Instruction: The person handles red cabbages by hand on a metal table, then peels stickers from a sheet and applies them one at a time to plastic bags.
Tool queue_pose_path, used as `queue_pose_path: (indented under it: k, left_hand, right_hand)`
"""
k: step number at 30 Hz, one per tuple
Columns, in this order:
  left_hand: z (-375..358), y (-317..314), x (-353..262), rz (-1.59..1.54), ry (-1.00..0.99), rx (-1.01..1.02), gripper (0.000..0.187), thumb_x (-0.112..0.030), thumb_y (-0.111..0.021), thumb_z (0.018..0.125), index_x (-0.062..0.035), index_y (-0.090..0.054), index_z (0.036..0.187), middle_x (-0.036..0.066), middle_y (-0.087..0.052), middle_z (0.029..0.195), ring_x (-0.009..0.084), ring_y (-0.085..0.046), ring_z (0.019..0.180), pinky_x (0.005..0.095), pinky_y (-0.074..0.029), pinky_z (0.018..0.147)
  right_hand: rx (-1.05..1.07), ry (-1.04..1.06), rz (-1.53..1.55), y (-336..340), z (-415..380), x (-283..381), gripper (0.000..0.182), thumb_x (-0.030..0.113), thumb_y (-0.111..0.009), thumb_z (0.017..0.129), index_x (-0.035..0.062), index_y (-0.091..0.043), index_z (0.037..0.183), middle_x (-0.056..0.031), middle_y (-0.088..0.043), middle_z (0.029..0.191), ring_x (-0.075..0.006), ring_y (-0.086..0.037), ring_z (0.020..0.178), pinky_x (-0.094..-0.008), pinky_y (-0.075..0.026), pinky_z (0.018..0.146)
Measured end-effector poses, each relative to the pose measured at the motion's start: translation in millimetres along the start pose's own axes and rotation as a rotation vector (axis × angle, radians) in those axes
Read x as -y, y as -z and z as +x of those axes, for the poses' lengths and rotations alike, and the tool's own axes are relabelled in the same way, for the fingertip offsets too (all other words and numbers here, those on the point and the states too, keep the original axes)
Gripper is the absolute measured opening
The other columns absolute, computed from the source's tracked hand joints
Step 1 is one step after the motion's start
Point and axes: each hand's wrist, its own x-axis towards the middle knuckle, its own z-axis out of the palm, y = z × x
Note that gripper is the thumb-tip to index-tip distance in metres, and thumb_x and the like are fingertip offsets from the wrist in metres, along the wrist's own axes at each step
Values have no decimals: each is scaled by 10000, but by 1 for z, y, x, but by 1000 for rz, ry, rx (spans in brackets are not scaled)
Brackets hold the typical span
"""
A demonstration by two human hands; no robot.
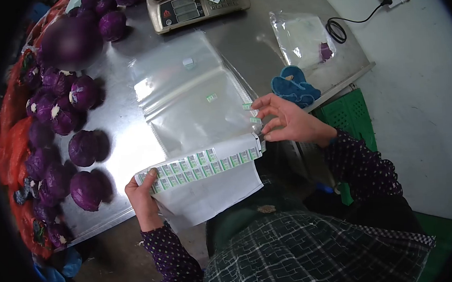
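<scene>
My left hand (143,199) grips the left end of a sheet of small green-and-white sticker labels (206,166), thumb on top. The sheet's white backing paper (211,194) hangs down toward my apron. At the sheet's right end, my right hand (290,122) has curled fingers with small labels (255,120) at the fingertips. Its thumb is by the sheet's corner. Beneath and beyond the sheet lies a stack of clear plastic bags (190,112). One small label (211,98) sits on the top bag.
Several purple cabbages (84,148) cover the left of the metal table (120,164), beside red netting (14,150). A scale (196,9) stands at the back. On the right are a plastic packet (302,38), a blue cloth (293,87) and a plugged-in cable (354,21).
</scene>
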Motion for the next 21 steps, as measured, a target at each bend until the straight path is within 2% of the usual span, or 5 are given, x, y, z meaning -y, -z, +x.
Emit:
queue_pose_path:
  k: [8, 12, 16, 19, 21]
  left_hand:
    - [-5, 7, 3, 38, -31, -49, 149, 3, -703, 775, 48, -671, 913, 91, -690, 845, 128, -638, 708, 246, -500, 674]
    - [-3, 25, -1, -36, -73, -129, 157, 10, -701, 767, 42, -673, 917, 84, -687, 846, 128, -635, 711, 246, -498, 673]
    - [-18, -7, -4, 198, -13, 102, 147, -15, -708, 752, 16, -693, 895, 45, -679, 799, 117, -620, 685, 259, -497, 654]
    - [-17, -37, 2, 242, 76, 294, 202, -109, -728, 770, 36, -690, 907, 47, -681, 764, 119, -615, 649, 272, -509, 663]
    - [-14, -46, 11, 473, 60, 348, 395, -243, -754, 748, 12, -657, 1034, 113, -680, 932, 201, -638, 837, 335, -507, 777]
  right_hand:
    - [93, 83, -125, -10, 6, 3, 574, -125, -546, 744, -5, -379, 1281, -107, -409, 1214, -184, -484, 1034, -279, -508, 822]
    - [-15, 42, 119, 0, 3, 21, 553, -134, -545, 727, -30, -408, 1253, -92, -482, 1122, -166, -510, 1019, -263, -496, 798]
    - [60, 105, 245, 7, 31, 10, 508, -94, -611, 741, -26, -443, 1215, -72, -507, 1109, -143, -536, 944, -259, -489, 775]
    - [-75, -95, 324, 1, 51, 11, 297, 26, -605, 819, 20, -539, 1109, -28, -567, 950, -89, -549, 784, -234, -479, 612]
    - [-191, -120, 138, -12, 61, 13, 215, 85, -621, 835, 47, -581, 1043, 8, -583, 858, -64, -545, 755, -209, -447, 585]
